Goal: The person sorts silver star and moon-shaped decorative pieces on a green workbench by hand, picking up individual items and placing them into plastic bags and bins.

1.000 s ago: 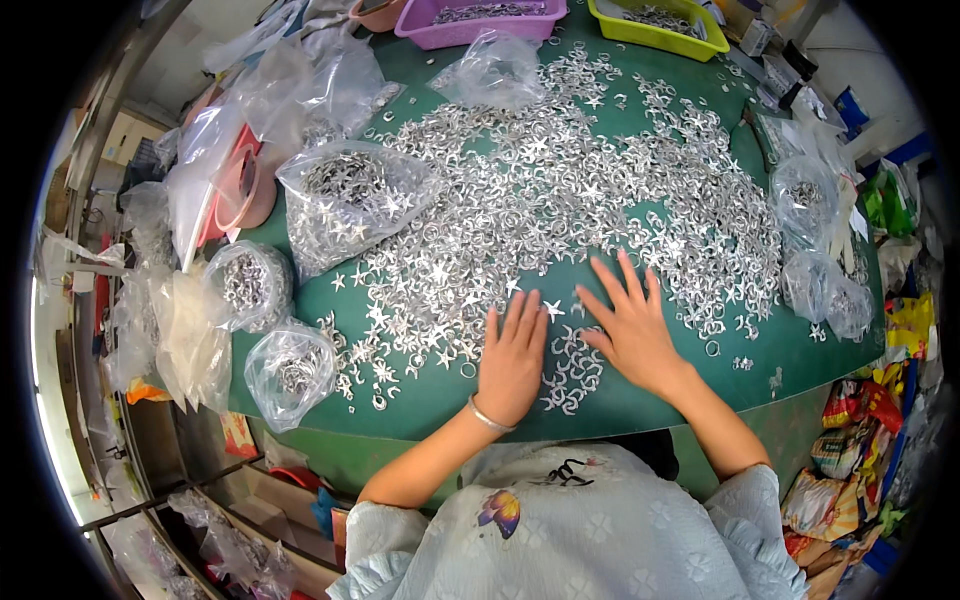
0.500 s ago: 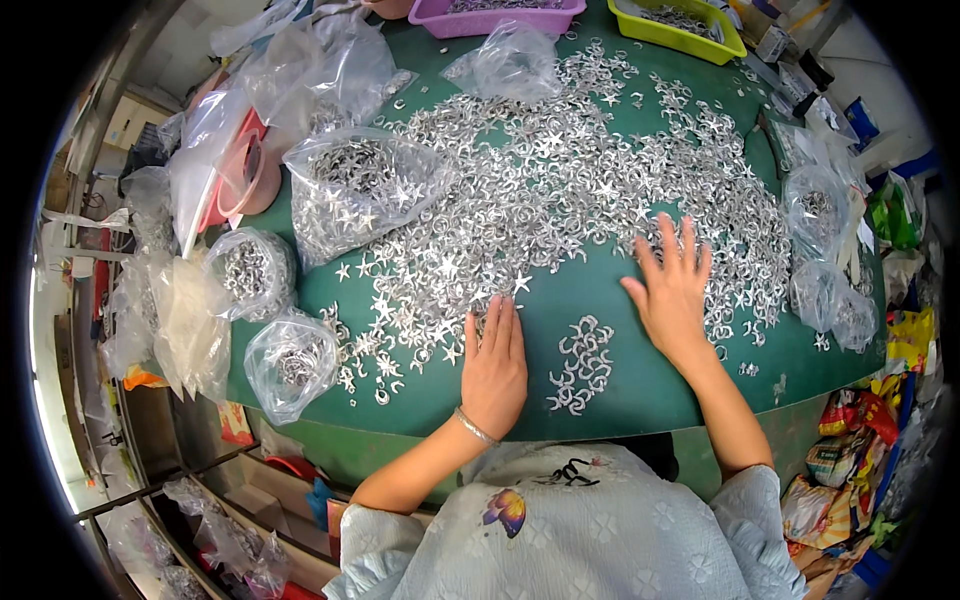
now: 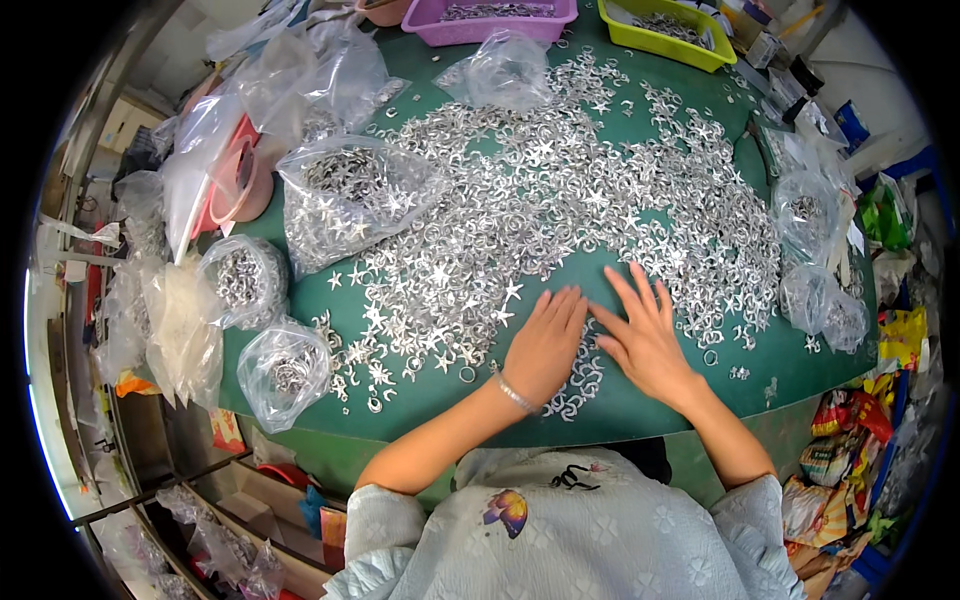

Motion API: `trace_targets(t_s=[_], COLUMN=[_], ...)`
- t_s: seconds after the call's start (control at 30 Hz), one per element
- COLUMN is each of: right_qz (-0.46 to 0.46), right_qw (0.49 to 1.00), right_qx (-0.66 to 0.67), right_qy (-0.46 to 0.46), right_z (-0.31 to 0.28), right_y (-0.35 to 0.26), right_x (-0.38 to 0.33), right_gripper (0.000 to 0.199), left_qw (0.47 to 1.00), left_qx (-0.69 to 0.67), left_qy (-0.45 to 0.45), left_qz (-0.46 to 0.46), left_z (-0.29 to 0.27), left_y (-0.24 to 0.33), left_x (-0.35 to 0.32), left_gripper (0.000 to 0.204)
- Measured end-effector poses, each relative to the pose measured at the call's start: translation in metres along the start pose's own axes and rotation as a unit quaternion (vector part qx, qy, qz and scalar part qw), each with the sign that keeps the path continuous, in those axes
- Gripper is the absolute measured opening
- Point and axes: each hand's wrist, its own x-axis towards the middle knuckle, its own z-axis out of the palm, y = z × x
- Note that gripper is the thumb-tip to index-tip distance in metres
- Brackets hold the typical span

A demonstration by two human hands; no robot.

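Observation:
A wide heap of small silvery metal pieces, stars and crescents among them, is spread over the green table. My left hand lies palm down in front of the heap, fingers stretched out close together. It partly covers a small separate group of crescent pieces. Just right of that group is my right hand, open with its fingers spread, the fingertips by the heap's near edge. The fingertips of both hands nearly meet. Nothing shows in either hand; what is under the palms is hidden.
Clear plastic bags of metal pieces stand at the left, one large and two smaller. Behind them is a pink bucket. A purple tray and a yellow-green tray stand at the back. More bags lie right.
My left hand has moved right, partly over the small group of crescents. My right hand has come left and nearer, off the heap's edge, so the hands are now close together.

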Motion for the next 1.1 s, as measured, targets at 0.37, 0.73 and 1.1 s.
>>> trace_targets(t_s=[0.37,0.73,1.1], right_qz=[-0.004,-0.026,-0.045], right_qw=[1.000,0.996,0.999], right_qx=[0.008,-0.017,-0.007], right_qy=[0.022,0.086,0.012], right_z=[0.006,0.011,-0.004], right_y=[0.006,0.023,0.012], right_x=[0.009,0.046,0.021], right_gripper=[0.040,0.036,0.033], left_qw=[0.986,0.993,0.994], left_qx=[-0.157,-0.096,-0.096], left_qy=[-0.058,0.051,0.038], left_qz=[-0.016,-0.046,-0.040], left_z=[-0.012,-0.009,-0.008], left_y=[0.017,0.008,0.003], left_x=[-0.024,0.008,0.003], left_gripper=[0.063,0.058,0.057])
